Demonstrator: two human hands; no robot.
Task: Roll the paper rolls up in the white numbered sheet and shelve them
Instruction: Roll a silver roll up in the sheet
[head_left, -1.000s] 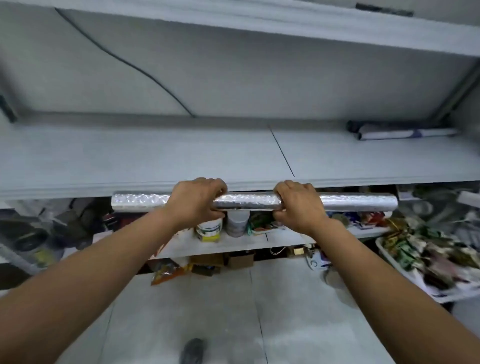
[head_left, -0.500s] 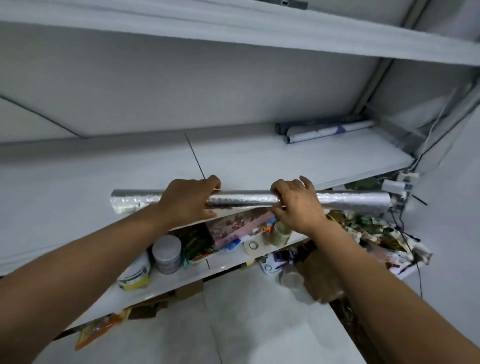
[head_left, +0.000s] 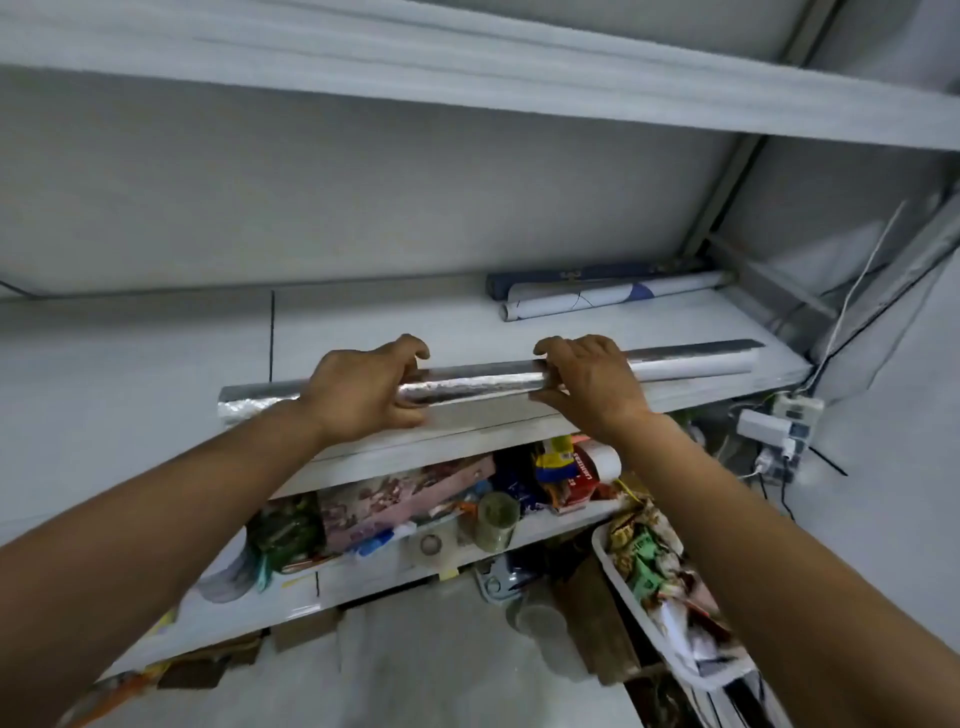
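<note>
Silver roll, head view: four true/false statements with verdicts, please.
1. The left hand and the right hand are both on the silver roll. True.
2. The silver roll lies against the back wall. False: it lies along the front edge of the shelf.
3. A blue roll and a white roll lie at the back right of the shelf. True.
4. The lower shelf is bare. False: it holds packets and a jar.

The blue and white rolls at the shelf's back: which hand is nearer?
Right. The right hand is directly in front of the rolls; the left hand is farther left.
</note>
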